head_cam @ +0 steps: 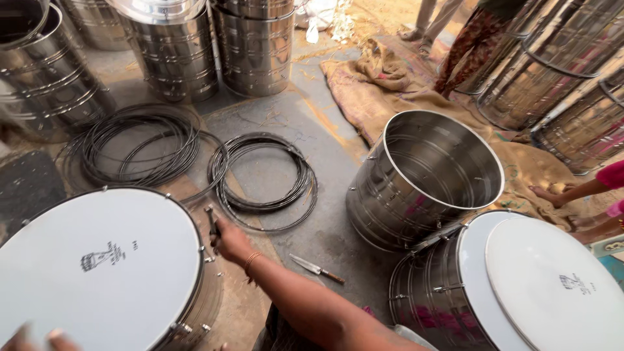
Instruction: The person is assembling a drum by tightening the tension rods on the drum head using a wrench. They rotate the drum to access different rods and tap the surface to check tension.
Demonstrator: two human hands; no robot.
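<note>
You are in a drum-making workshop with a bare concrete floor (312, 130). Around you stand open steel drum shells (422, 175), coiled black hoops (263, 172) and burlap sacking (383, 84).

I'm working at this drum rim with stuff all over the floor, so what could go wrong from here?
1. The knife lies bare on the floor beside your right forearm; an elbow could catch its blade.
2. Your right hand grips a dark tool at the rim of the white-headed drum; a slip might mark the head.
3. The loose wire hoops nearby could snag a foot.
</note>
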